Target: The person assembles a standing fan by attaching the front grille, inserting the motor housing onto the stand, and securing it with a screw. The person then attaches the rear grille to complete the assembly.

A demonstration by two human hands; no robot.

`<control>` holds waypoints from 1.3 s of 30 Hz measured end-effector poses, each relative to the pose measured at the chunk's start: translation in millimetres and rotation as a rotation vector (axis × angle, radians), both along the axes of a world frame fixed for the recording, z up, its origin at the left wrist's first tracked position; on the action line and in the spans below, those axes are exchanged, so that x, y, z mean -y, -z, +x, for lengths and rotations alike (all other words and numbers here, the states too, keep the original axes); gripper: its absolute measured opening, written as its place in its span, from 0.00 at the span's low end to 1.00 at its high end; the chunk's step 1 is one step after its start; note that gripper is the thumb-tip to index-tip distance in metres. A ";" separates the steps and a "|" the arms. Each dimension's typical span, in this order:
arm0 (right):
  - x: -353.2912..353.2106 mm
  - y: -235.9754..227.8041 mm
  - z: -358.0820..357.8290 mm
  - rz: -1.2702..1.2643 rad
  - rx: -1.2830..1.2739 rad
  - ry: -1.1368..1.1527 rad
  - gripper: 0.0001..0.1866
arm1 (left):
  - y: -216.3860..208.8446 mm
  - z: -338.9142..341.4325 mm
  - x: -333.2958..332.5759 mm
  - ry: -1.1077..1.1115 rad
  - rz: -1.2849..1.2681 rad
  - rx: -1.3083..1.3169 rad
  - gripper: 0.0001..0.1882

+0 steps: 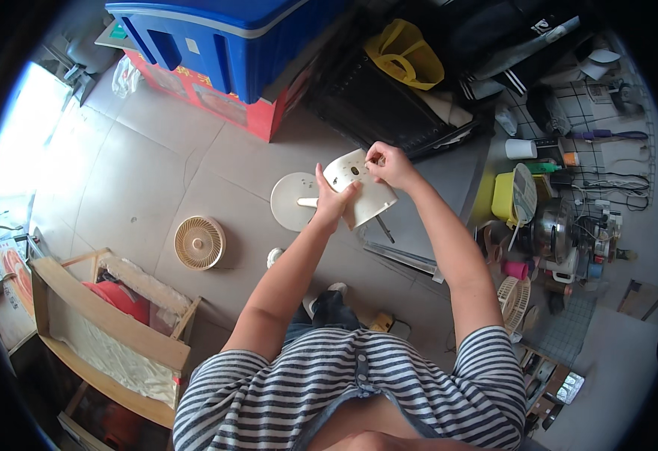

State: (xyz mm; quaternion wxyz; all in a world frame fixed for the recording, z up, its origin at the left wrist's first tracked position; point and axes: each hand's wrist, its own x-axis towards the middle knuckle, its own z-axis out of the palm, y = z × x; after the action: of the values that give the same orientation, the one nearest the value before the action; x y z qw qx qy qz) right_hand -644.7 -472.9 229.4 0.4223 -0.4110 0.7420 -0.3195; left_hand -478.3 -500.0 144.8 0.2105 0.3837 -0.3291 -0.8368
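A cream-white fan housing (371, 197), drum-shaped with dark slots and small holes in its face, is held up in front of me. My left hand (333, 197) grips its left side, thumb across the face. My right hand (391, 167) is closed in a pinch at its upper right edge; whatever lies between those fingertips is too small to make out. From the housing's lower side sticks a thin dark rod (386, 229). Just left of my left hand is a round cream base (288, 203) with a short stem pointing toward the housing.
A round beige slatted grille (200, 243) lies on the tiled floor. A wooden frame (111, 308) stands at left. At the back are a blue bin (209, 45) on a red box (265, 116) and a yellow bag (408, 56). Kitchenware, including a yellow-green basket (503, 197), crowds the right.
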 end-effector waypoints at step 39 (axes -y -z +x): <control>-19.2 -23.1 -17.8 -0.012 -0.455 -0.190 0.17 | -5.2 -7.9 2.6 -0.043 0.042 -0.061 0.60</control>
State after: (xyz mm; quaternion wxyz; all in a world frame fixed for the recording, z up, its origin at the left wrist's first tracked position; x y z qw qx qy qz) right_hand -662.5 -453.7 252.6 0.2699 -0.5430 0.7741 -0.1818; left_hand -486.2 -502.6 150.0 0.2301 0.3694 -0.2968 -0.8500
